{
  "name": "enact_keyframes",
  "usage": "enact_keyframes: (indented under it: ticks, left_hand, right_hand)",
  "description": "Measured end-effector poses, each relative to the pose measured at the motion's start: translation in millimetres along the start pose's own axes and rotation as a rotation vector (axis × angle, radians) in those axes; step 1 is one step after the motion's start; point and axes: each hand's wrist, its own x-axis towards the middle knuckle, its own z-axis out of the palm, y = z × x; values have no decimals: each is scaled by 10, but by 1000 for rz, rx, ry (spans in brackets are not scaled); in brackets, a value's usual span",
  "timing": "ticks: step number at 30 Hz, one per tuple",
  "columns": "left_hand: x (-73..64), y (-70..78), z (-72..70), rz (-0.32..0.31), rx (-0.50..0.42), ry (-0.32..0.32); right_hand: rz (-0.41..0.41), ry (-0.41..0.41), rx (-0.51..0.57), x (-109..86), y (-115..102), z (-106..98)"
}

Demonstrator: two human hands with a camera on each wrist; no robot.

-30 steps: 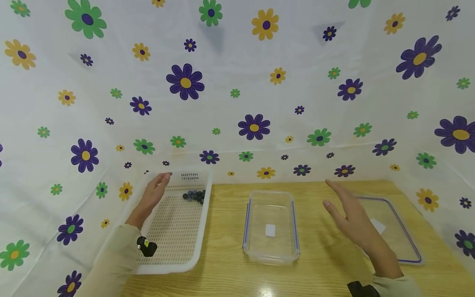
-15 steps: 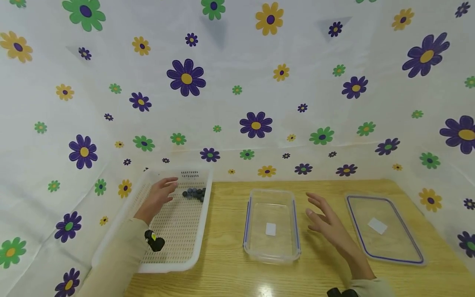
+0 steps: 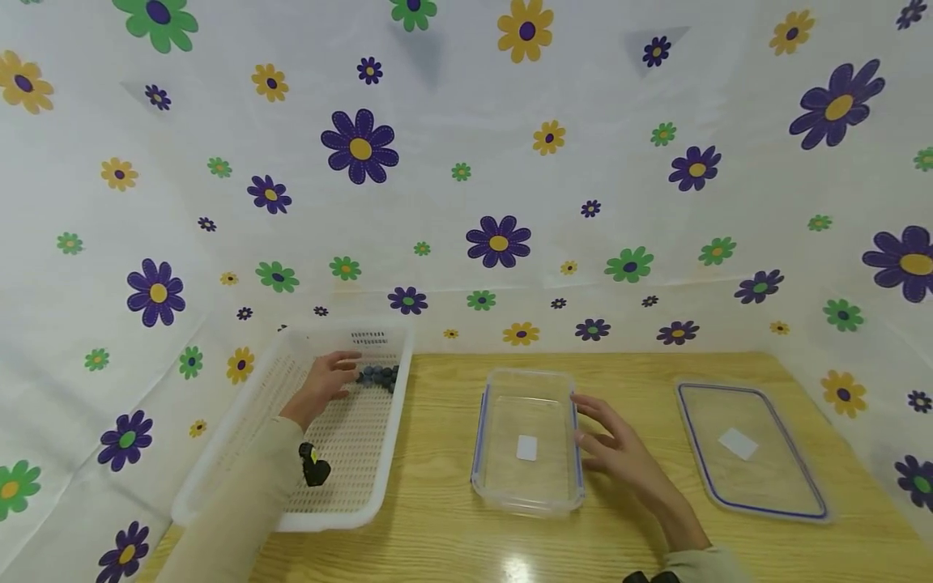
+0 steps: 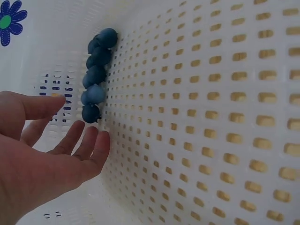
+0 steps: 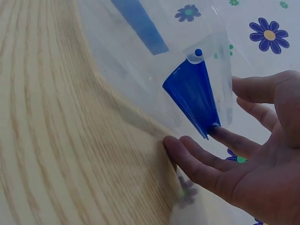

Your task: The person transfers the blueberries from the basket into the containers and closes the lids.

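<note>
Inside a white perforated plastic basket [image 3: 342, 482], my left hand [image 3: 322, 387] reaches toward a cluster of dark blue blueberries [image 3: 377, 376]. Its fingers are apart and loosely bent, with nothing between them. In the left wrist view the blueberries [image 4: 96, 75] lie bunched along the basket's wall, just beyond the fingertips. My right hand [image 3: 627, 457] is at the right side of a clear rectangular food container [image 3: 503, 478] without its lid. In the right wrist view its spread fingers meet the container's side near a blue locking clip [image 5: 194, 93].
A clear lid [image 3: 773, 478] with a blue seal lies on the wooden table [image 3: 437, 502] to the right of the container. White curtain [image 3: 452, 97] printed with flowers encloses the back and sides. A white label [image 3: 526, 448] shows in the container.
My left hand has moved right and slightly down in the basket, closer to the blueberries. My right hand has moved left from above the lid to the container's side.
</note>
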Motion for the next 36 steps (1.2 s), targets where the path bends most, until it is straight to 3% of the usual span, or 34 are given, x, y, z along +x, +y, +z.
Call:
enact_keyframes:
  ticks: [4,7,13,22,32,36]
  left_hand:
    - [25,-43,13,-30,14,-2]
    - [43,-46,20,-15,37,-11]
    - [30,-51,7,23,145,45]
    - [39,-74,51,-34,233,107]
    - [24,-45,12,-40,207,73]
    - [6,4,-22,0,174,46]
  right_hand:
    - [25,-10,16,15,22,12]
    - [24,8,21,24,32,-4]
    - [-13,11,16,65,55,-2]
    - [2,31,28,62,96,-5]
    - [19,32,36,56,90,8]
    - [41,44,26,49,89,11]
